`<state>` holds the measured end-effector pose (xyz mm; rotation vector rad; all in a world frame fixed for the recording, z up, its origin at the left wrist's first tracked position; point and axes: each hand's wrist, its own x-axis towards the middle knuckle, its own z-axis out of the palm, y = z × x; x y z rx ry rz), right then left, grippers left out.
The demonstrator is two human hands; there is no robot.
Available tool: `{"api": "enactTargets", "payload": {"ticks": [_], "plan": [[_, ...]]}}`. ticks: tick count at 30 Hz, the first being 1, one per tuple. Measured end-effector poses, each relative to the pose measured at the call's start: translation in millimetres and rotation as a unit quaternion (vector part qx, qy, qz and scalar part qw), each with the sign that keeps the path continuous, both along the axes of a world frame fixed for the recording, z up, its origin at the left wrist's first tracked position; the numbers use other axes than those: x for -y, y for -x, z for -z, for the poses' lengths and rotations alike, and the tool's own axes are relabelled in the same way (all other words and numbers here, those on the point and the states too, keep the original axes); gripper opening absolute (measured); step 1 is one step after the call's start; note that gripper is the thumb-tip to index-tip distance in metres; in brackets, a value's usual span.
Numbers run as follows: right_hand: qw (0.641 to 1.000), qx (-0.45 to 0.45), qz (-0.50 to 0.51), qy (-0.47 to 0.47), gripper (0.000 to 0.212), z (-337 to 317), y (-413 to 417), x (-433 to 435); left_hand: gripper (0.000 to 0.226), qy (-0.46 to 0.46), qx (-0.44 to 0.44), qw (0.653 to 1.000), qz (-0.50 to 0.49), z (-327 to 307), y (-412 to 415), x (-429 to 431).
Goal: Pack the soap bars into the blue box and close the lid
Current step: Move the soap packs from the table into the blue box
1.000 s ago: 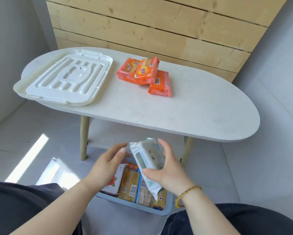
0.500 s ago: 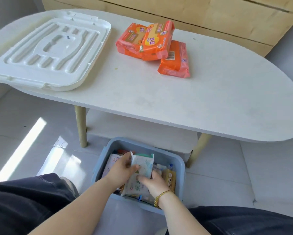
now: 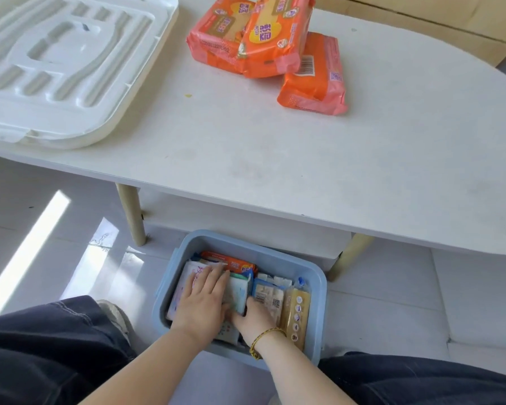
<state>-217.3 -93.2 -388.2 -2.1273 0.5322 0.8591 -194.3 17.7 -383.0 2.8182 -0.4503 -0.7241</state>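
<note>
Three orange soap packs (image 3: 270,45) are lying on one table (image 3: 304,159), beside one white lid (image 3: 61,68); one blue box (image 3: 313,287) is sitting below.

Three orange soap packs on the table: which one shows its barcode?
The orange pack nearest the table's front edge, lying flat and lowest of the three. Its barcode shows at the top end; the other two show printed fronts and lean together behind it.
</note>
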Motion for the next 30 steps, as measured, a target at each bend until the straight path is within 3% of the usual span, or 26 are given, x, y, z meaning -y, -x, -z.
{"api": "enactTargets", "payload": {"ticks": [5,16,19,21,24,27,30], "plan": [[0.996,0.002,-0.057,0.065,0.038,0.0,2.7,-2.3,0.058,-0.046,-0.024,0.997,0.057,3.4,-5.2,-5.9],[0.996,-0.033,-0.075,0.036,0.040,-4.4,10.7,0.0,0.059,-0.092,-0.028,0.991,0.088,1.0,-7.3,-5.9],[0.995,-0.041,-0.083,0.035,0.031,-13.0,13.1,8.1,0.057,-0.049,-0.016,0.996,0.067,-6.5,-5.8,-9.6],[0.996,-0.026,-0.069,0.047,0.041,-24.6,13.1,15.9,0.054,0.005,0.016,0.999,0.028,-19.4,-8.9,-15.4],[0.997,0.008,-0.059,0.058,0.035,-50.3,11.1,25.3,0.046,0.083,0.071,0.993,-0.034,-48.1,-15.2,-27.0],[0.995,0.076,-0.038,0.049,0.031,-82.3,9.3,30.1,0.038,0.146,0.129,0.978,-0.075,-83.5,-12.2,-36.0],[0.991,0.131,-0.029,0.009,0.026,-121.8,10.7,27.7,0.025,0.230,0.242,0.942,-0.044,-126.0,-2.9,-39.2]]}}
